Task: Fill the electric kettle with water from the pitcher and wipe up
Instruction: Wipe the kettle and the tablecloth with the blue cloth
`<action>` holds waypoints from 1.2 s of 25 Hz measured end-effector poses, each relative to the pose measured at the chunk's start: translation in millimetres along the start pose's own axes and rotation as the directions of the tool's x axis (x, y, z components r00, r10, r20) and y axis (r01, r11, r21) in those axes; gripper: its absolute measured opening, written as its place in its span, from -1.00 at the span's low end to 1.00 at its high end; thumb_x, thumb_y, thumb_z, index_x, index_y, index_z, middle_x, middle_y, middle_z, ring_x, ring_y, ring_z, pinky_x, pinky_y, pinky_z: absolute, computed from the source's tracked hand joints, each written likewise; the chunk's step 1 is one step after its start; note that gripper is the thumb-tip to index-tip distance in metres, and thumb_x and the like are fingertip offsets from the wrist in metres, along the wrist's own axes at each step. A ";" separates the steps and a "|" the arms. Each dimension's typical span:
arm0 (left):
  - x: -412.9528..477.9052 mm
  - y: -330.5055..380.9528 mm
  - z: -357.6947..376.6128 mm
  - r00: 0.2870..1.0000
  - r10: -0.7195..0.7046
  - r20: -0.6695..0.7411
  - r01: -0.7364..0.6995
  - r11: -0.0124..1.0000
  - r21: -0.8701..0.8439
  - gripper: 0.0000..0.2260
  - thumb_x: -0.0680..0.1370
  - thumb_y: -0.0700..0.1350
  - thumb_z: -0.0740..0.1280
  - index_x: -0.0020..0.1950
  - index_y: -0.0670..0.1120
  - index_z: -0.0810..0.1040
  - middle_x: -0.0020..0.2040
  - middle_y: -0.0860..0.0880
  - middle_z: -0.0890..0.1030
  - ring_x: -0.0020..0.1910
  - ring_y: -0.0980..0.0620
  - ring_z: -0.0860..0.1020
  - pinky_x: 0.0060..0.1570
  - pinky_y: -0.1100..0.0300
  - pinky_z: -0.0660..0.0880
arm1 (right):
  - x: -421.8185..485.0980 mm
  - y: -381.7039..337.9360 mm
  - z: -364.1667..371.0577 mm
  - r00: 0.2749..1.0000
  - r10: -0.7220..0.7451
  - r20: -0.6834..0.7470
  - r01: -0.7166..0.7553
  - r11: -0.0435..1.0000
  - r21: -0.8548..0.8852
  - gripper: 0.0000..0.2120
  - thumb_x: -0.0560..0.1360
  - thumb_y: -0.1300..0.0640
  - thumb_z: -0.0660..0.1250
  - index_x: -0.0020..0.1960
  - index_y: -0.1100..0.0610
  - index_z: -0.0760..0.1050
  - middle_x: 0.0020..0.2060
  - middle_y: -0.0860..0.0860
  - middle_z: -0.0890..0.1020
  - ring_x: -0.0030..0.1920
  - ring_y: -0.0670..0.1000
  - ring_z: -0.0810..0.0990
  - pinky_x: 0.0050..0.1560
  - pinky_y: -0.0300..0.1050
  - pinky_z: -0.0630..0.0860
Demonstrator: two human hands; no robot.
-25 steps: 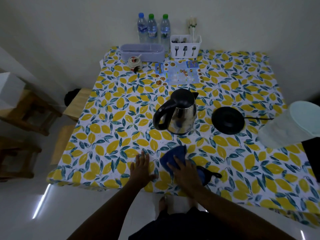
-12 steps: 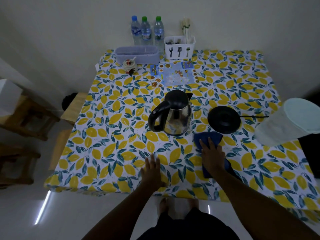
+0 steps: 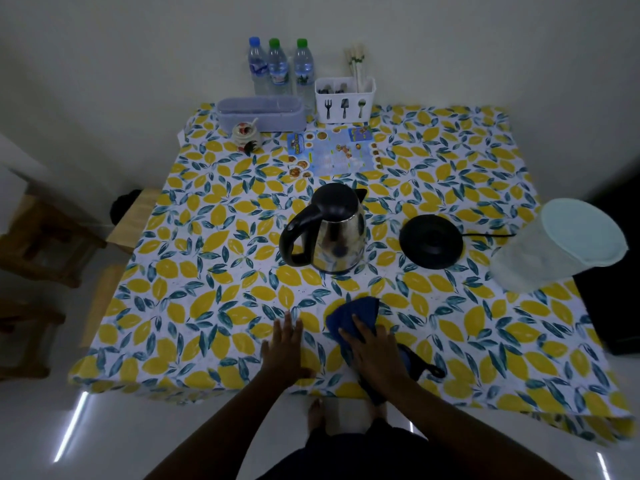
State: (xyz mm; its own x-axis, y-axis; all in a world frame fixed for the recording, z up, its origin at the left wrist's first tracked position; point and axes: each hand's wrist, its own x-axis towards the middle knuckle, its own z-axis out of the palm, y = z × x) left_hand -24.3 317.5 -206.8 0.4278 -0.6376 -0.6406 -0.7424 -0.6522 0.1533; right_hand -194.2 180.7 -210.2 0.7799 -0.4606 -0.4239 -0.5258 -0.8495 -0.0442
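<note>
**Wiping the near edge while the kettle waits off its base**

Head view: the right hand point(image 3: 375, 351) lies flat, fingers spread, pressing a dark blue cloth point(image 3: 356, 315) onto the lemon-print tablecloth point(image 3: 207, 271) near the front edge. It pushes down on the cloth and does not pinch it, which suits sweeping up drips. The left hand point(image 3: 284, 348) rests palm-down just beside it, fingers extended and holding nothing, probably to brace the body and keep the tablecloth from sliding.

The electric kettle point(image 3: 329, 230) stands upright mid-table, lid shut, handle toward the left. It is apart from its round black base point(image 3: 431, 242), which sits to its right with the cord trailing away. The translucent pitcher point(image 3: 557, 245) stands at the right edge, lid on. Judging by this, pouring looks finished and wiping is under way.
</note>
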 end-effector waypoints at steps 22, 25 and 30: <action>-5.9 -2.9 1.7 1.000 0.006 -0.004 -0.006 0.997 -0.079 0.11 0.35 0.26 0.43 0.52 -0.11 -0.31 0.52 -0.09 -0.40 0.49 -0.19 -0.35 0.44 -0.26 -0.09 | 9.5 -4.4 -0.2 0.994 -0.109 -0.018 0.109 0.994 0.013 -0.28 0.28 0.12 0.52 0.38 -0.15 0.36 0.42 0.10 0.37 0.08 0.38 0.52 -0.18 0.26 0.55; -7.9 -3.0 0.4 1.000 0.012 -0.009 -0.013 0.996 -0.091 0.12 0.34 0.27 0.43 0.52 -0.11 -0.30 0.52 -0.09 -0.39 0.49 -0.19 -0.34 0.44 -0.25 -0.09 | -11.0 24.2 12.8 0.984 -0.181 -0.001 0.181 0.983 -0.038 -0.22 0.14 0.06 0.58 0.31 -0.17 0.38 0.35 0.06 0.43 -0.10 0.27 0.59 -0.40 0.12 0.57; -7.8 -3.8 1.1 1.000 0.024 -0.014 -0.026 0.995 -0.100 0.13 0.34 0.27 0.43 0.52 -0.10 -0.32 0.52 -0.07 -0.40 0.49 -0.20 -0.35 0.44 -0.26 -0.11 | 11.5 51.6 -12.7 0.984 0.154 -0.089 -0.148 0.987 0.063 -0.31 0.35 0.10 0.49 0.42 -0.09 0.33 0.44 0.13 0.35 0.09 0.36 0.50 -0.12 0.26 0.56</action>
State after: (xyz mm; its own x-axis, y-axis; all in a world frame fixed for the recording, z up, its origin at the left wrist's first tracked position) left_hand -25.3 325.4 -203.2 0.4170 -0.6592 -0.6258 -0.6977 -0.6734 0.2445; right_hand -208.1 128.2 -205.9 0.7169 -0.6068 -0.3432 -0.6560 -0.7538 -0.0376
